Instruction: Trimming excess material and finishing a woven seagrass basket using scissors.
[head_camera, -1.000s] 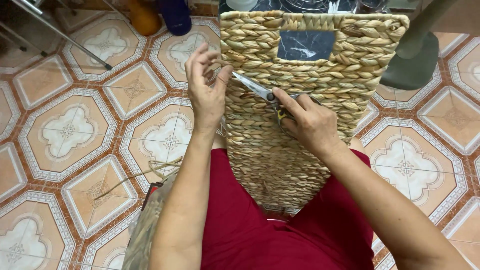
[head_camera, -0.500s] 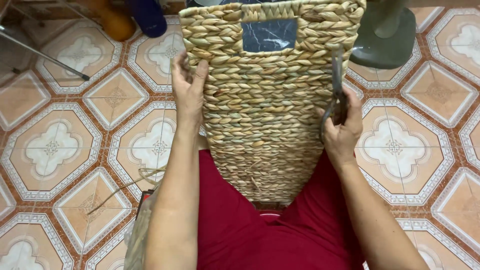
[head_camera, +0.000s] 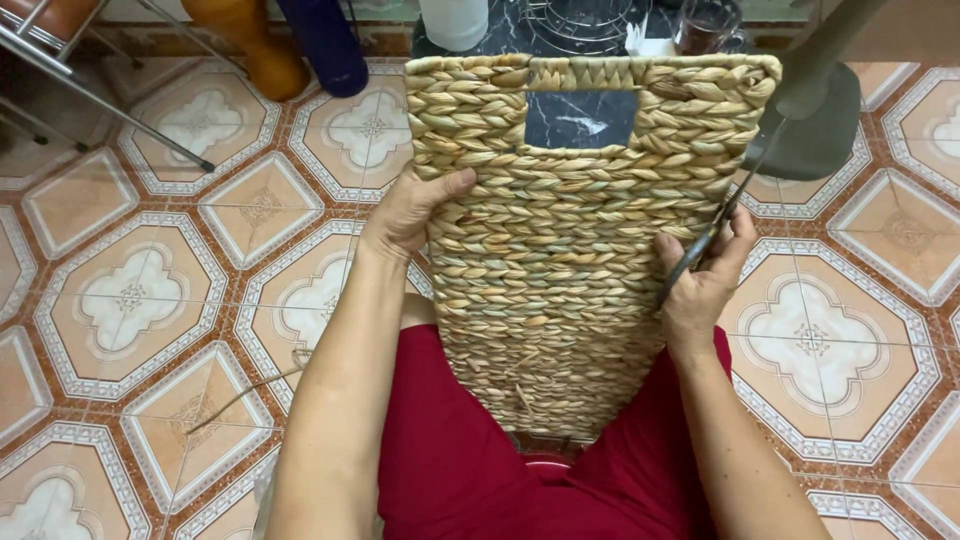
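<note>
Since half a second ago the woven basket (head_camera: 560, 250) sits a little lower and more to the centre of my view, and both my hands have slid down its sides, the right one from near the rim to about the middle of the wall.

Tiled floor (head_camera: 150, 300) fills most of what I see, with patterned orange and cream tiles from 7 o'clock round to 4 o'clock. On my lap, over my red trousers (head_camera: 450, 470), the basket stands on end with its rim at 12 o'clock and a rectangular handle slot (head_camera: 580, 118) just under that rim. It is plaited from pale straw-coloured fibre and its lower end rests between my thighs at 6 o'clock.

At 2 o'clock a grey-green fan base (head_camera: 820, 125) stands on the floor just behind the basket's corner. At 11 o'clock a dark blue bottle (head_camera: 325, 45) and a brown one (head_camera: 245, 45) stand side by side, and a metal rod (head_camera: 110, 110) runs slantwise at 10 o'clock.

My left hand (head_camera: 405, 215) presses the basket's left edge at 9 o'clock, thumb across the front, its grip closed on the weave. My right hand (head_camera: 700, 285) lies against the right edge at 3 o'clock, its grip closed round a pair of scissors (head_camera: 715, 225) whose blades point up toward 1 o'clock along the basket's side.
</note>
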